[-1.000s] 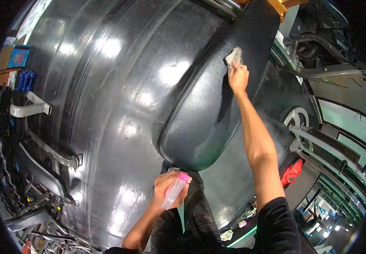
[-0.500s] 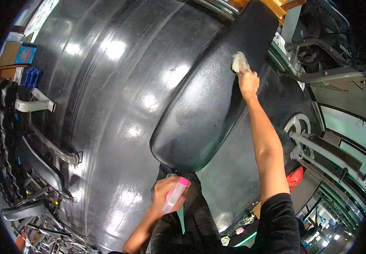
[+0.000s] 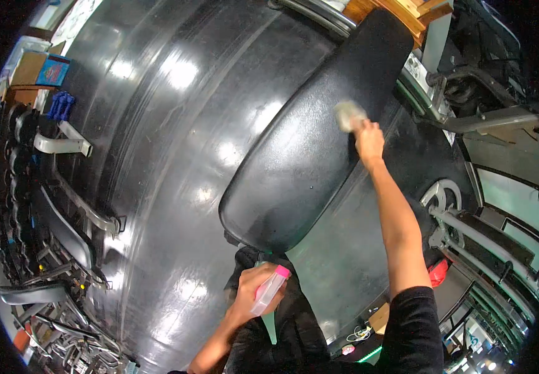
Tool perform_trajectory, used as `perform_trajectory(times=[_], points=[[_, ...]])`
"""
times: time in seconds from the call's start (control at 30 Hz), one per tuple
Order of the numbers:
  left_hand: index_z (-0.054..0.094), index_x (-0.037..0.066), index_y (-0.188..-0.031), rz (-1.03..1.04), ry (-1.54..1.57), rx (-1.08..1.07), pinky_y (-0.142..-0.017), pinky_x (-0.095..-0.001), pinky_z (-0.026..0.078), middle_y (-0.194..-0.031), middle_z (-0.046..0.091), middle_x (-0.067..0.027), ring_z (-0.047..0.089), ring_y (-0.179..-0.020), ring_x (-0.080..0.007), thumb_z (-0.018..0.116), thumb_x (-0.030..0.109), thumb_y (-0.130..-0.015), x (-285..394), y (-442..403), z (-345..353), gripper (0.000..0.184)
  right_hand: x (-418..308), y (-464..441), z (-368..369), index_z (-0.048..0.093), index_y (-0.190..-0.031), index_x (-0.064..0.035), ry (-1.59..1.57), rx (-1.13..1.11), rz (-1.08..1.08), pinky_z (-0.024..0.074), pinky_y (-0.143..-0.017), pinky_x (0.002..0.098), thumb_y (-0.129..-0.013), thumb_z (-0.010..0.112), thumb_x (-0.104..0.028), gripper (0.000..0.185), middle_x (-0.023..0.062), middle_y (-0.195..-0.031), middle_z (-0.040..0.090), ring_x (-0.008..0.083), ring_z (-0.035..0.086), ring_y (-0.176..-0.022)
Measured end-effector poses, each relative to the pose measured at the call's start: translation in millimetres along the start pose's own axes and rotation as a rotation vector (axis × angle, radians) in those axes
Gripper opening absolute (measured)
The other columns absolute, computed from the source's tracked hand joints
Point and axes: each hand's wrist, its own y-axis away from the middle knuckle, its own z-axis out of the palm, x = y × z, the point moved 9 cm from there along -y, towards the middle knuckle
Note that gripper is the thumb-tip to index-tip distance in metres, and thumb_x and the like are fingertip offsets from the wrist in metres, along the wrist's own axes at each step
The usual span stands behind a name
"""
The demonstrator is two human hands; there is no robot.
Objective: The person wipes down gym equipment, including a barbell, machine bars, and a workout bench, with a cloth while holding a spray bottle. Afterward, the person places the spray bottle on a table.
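A long black padded bench (image 3: 282, 168) stretches from near my legs toward the upper right. Small droplets dot its near half, and the surface has a wet-looking sheen. My right hand (image 3: 369, 140) is closed on a whitish cloth (image 3: 349, 116), pressed to the pad near its right edge; the cloth is blurred by motion. Close to my body, at the bench's near end, my left hand (image 3: 251, 290) grips a translucent spray bottle (image 3: 270, 294) with a pink part at one end. My fingers hide some of the bottle.
Dark shiny flooring (image 3: 176, 156) surrounds the bench. Racks of dumbbells (image 3: 17, 181) and another padded bench (image 3: 64, 224) stand at the left. A metal-framed machine (image 3: 469, 230) is at the right, with a red item (image 3: 438, 272) beside it. Wood (image 3: 406, 19) borders the far end.
My right hand has drawn the cloth a little way down the pad toward me. My left hand with the spray bottle appears slightly farther right, and the view has shifted slightly.
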Motion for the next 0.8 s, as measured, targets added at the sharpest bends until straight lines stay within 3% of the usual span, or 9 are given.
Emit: perform_trajectory(times=[0.03, 0.2, 0.27, 0.33, 0.47, 0.53, 0.67, 0.73, 0.8], points=[[0.062, 0.000, -0.091, -0.030, -0.015, 0.001, -0.066, -0.0329, 0.053, -0.082, 0.067, -0.0125, 0.067, -0.071, -0.0256, 0.061, -0.008, -0.072, -4.2, 2.3, 1.8, 0.020, 16.9, -3.9, 12.0, 0.062, -0.116, -0.0185, -0.049, -0.045, 0.182, 0.0481, -0.074, 0.0428, -0.079, 0.055, -0.002, 0.041, 0.0100, -0.100, 0.060, 0.0305, 0.057, -0.089], [0.061, 0.000, -0.090, -0.028, 0.006, 0.030, -0.066, -0.0332, 0.053, -0.082, 0.067, -0.0124, 0.067, -0.071, -0.0254, 0.062, -0.008, -0.072, -9.1, 13.8, -1.3, 0.020, -76.9, 74.9, -12.8, 0.060, -0.120, -0.0185, -0.093, -0.057, 0.135, 0.0451, -0.082, 0.0415, -0.076, 0.058, -0.005, 0.046, 0.0130, -0.105, 0.057, 0.0325, 0.053, -0.098], [0.061, 0.000, -0.090, -0.090, 0.017, 0.011, -0.065, -0.0335, 0.054, -0.082, 0.067, -0.0119, 0.067, -0.072, -0.0256, 0.061, -0.009, -0.071, -11.9, 14.7, -3.5, 0.022, -129.8, 143.5, -8.9, 0.061, -0.119, -0.0195, -0.140, -0.162, -0.013, 0.0451, -0.084, 0.0393, -0.074, 0.060, -0.005, 0.047, 0.0095, -0.109, 0.057, 0.0297, 0.053, -0.099], [0.062, 0.000, -0.090, -0.082, -0.005, 0.014, -0.065, -0.0334, 0.054, -0.082, 0.067, -0.0116, 0.067, -0.071, -0.0253, 0.061, -0.009, -0.070, -8.5, 13.9, -10.0, 0.022, -161.8, 183.9, -24.0, 0.061, -0.118, -0.0240, -0.341, -0.083, -0.386, 0.0456, -0.084, 0.0368, -0.076, 0.059, -0.008, 0.046, 0.0035, -0.111, 0.058, 0.0254, 0.054, -0.099], [0.062, 0.001, -0.088, -0.067, 0.005, 0.033, -0.065, -0.0332, 0.053, -0.081, 0.067, -0.0108, 0.067, -0.071, -0.0243, 0.061, -0.009, -0.069, -14.9, 24.9, -19.6, 0.022, -120.1, 142.1, -18.5, 0.062, -0.116, -0.0316, -0.281, -0.119, -0.620, 0.0475, -0.077, 0.0363, -0.079, 0.054, -0.014, 0.042, 0.0006, -0.101, 0.061, 0.0225, 0.056, -0.090], [0.062, 0.001, -0.087, -0.052, -0.009, 0.021, -0.065, -0.0332, 0.053, -0.081, 0.067, -0.0106, 0.066, -0.071, -0.0241, 0.061, -0.009, -0.069, -22.8, 34.7, -25.1, 0.021, -86.2, 103.3, 1.4, 0.061, -0.118, -0.0321, -0.098, -0.194, -0.430, 0.0484, -0.076, 0.0374, -0.079, 0.054, -0.012, 0.045, 0.0033, -0.095, 0.060, 0.0240, 0.057, -0.088], [0.062, 0.002, -0.086, -0.076, -0.057, -0.004, -0.066, -0.0330, 0.053, -0.080, 0.067, -0.0102, 0.066, -0.070, -0.0241, 0.061, -0.006, -0.070, -26.4, 48.2, -37.8, 0.017, -28.9, 74.0, -0.8, 0.059, -0.124, -0.0279, -0.255, 0.075, 0.302, 0.0487, -0.080, 0.0399, -0.077, 0.062, 0.000, 0.054, 0.0099, -0.106, 0.058, 0.0298, 0.056, -0.095], [0.062, 0.002, -0.086, -0.094, -0.067, -0.002, -0.066, -0.0327, 0.053, -0.080, 0.067, -0.0104, 0.066, -0.071, -0.0244, 0.060, -0.003, -0.074, -28.8, 57.1, -45.8, 0.013, -52.5, 85.5, -3.4, 0.060, -0.123, -0.0268, -0.161, 0.046, 0.403, 0.0485, -0.080, 0.0407, -0.077, 0.063, -0.002, 0.052, 0.0101, -0.103, 0.057, 0.0300, 0.055, -0.093], [0.065, -0.001, -0.088, -0.069, -0.066, 0.018, -0.061, -0.0326, 0.051, -0.077, 0.065, -0.0118, 0.065, -0.067, -0.0259, 0.062, -0.007, -0.061, -28.9, 63.6, -60.1, 0.028, -96.0, 119.7, -12.6, 0.060, -0.124, -0.0233, -0.159, 0.055, 0.436, 0.0472, -0.081, 0.0418, -0.074, 0.065, -0.002, 0.055, 0.0119, -0.102, 0.056, 0.0316, 0.054, -0.093]])
